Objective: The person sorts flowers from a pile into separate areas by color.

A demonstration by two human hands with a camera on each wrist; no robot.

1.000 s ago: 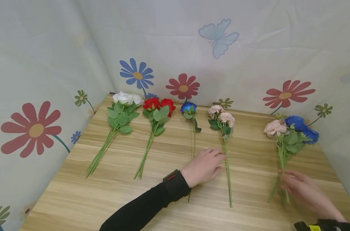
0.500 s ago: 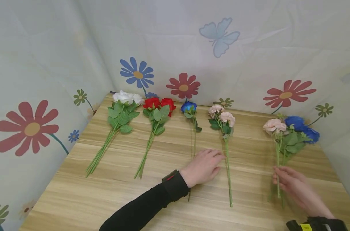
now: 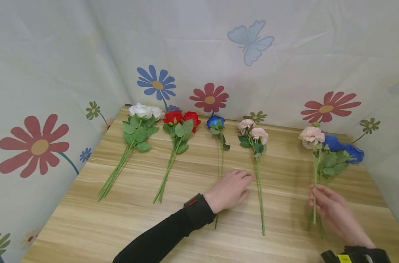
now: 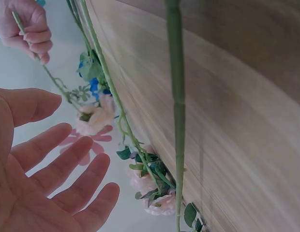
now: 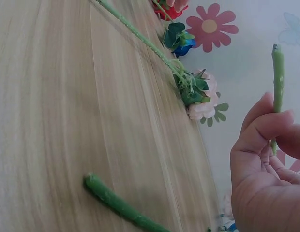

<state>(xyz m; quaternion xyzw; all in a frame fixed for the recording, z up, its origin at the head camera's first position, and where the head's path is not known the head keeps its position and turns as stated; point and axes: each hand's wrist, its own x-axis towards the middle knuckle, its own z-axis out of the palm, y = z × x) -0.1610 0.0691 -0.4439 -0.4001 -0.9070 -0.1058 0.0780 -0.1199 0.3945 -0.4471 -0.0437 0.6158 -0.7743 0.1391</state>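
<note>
My right hand (image 3: pixel 334 212) pinches the green stem of a pink artificial flower (image 3: pixel 312 137) between thumb and fingers. In the right wrist view the stem's cut end (image 5: pixel 278 77) sticks out past those fingers. Blue artificial flowers (image 3: pixel 352 152) lie on the table just behind and to the right of the held one. My left hand (image 3: pixel 231 189) hovers over the table between a single blue flower (image 3: pixel 216 122) and a pair of pink flowers (image 3: pixel 259 136). In the left wrist view its fingers (image 4: pixel 87 181) are spread and loosely extended, with nothing in them.
White flowers (image 3: pixel 141 111) and red flowers (image 3: pixel 173 117) lie in bunches on the left of the wooden table (image 3: pixel 87 226), stems toward me. A pale curtain (image 3: pixel 193 47) printed with flowers and a butterfly stands behind and beside the table.
My right hand has moved left and lifted the pink flower away from the blue ones, its stem now more upright. The left hand has hardly moved.
</note>
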